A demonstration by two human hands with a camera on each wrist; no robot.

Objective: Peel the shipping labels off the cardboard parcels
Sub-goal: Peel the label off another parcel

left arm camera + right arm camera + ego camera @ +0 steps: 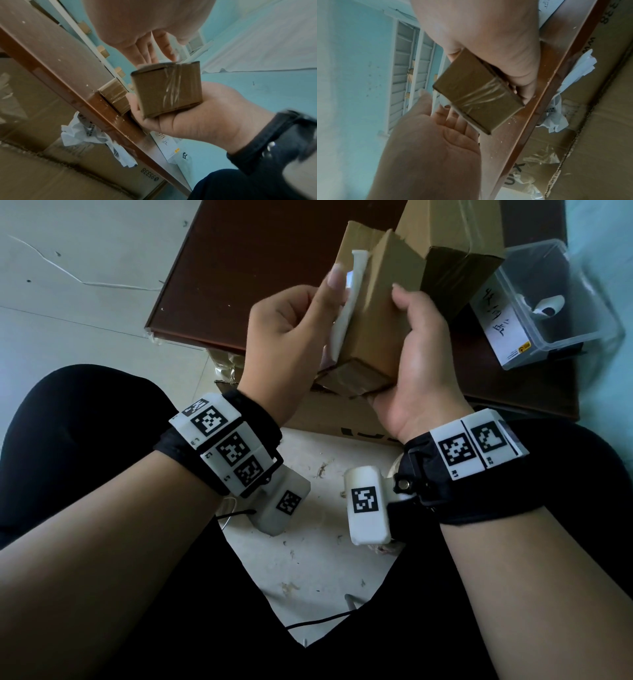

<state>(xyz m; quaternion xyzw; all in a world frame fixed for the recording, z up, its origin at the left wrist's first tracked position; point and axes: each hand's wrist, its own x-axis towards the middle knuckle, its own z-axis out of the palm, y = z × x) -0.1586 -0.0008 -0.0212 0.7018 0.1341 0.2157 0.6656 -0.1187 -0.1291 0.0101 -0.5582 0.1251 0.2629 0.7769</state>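
Note:
A small brown cardboard parcel [376, 313] with clear tape over its end [168, 90] [476, 92] is held up over the table edge. My right hand [421, 344] grips it from the right, fingers wrapped round its far side and the heel of the palm [197, 117] under the taped end. A white shipping label [344, 316] stands partly lifted off the parcel's left face. My left hand [308, 316] pinches that label, thumb on its outer side and fingers [453, 119] under it against the box. The label's printed side is hidden.
A taller taped parcel [455, 251] stands behind on the dark brown table [257, 268]. A clear plastic box [555, 302] with a handwritten card sits at the right. Below the table edge a large open carton [51, 175] holds crumpled white labels [89, 132]. My legs flank the littered floor.

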